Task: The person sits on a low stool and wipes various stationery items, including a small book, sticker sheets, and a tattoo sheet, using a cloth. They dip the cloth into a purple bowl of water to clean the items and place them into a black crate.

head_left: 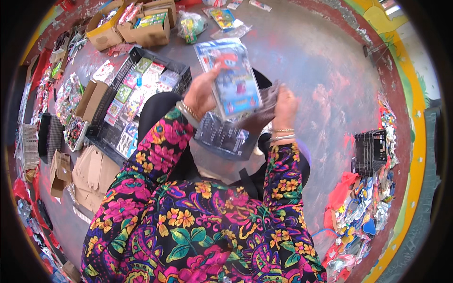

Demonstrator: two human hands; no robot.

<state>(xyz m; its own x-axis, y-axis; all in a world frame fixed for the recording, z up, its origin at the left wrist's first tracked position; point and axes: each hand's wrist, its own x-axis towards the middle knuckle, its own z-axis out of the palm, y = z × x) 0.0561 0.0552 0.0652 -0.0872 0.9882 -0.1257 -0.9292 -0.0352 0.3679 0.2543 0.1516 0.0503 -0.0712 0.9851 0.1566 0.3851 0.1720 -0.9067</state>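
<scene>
My left hand [201, 92] grips the left edge of a flat blue printed packet [237, 87] in a clear sleeve, tilted up in front of me. My right hand [286, 109], slightly blurred, is closed on a dark brown-grey cloth [264, 114]. This cloth reaches left to the packet's lower right corner; whether the two touch I cannot tell. Beneath both hands, between my knees, lies a dark package [221, 137] with pale print, partly covered by the packet and cloth.
A black crate [186, 75] of colourful printed cards stands to my left, with flattened cardboard [94, 175] nearer me. Filled cardboard boxes [152, 29] and a plastic bag [191, 27] are at the far left. On the right, a black crate [369, 152] adjoins a heap of mixed small items [363, 221].
</scene>
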